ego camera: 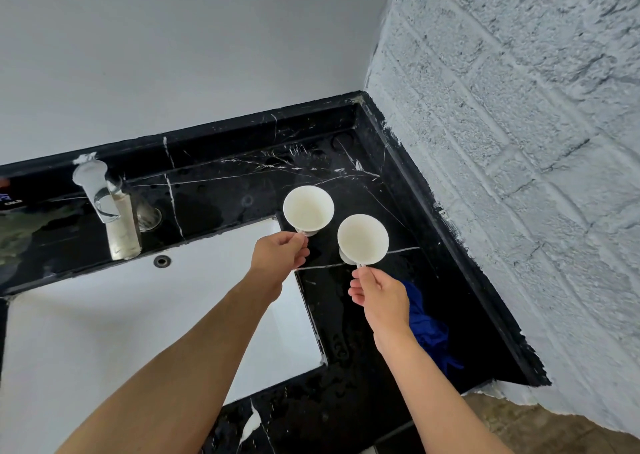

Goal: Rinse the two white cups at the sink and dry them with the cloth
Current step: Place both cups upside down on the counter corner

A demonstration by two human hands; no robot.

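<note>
The black marble desk [346, 190] wraps around a white sink [138, 332], with the tap [104, 204] at its back edge, no water running that I can see. A blue cloth [426, 325] lies bunched on the desk to the right, within reach for drying. The two cups stand upright on the desk beside the sink's corner. The left hand [280, 256] pinches the far cup [308, 209] by its handle; the right hand [379, 298] pinches the near cup [362, 240] likewise, probably to lift both toward the sink.

- Left hand [281, 251] pinches the handle of a white cup [308, 208] at frame centre.
- Right hand [379, 292] pinches the second cup [362, 239], just right.
- Blue cloth [427, 329] lies on the black counter [221, 183], lower right.
</note>
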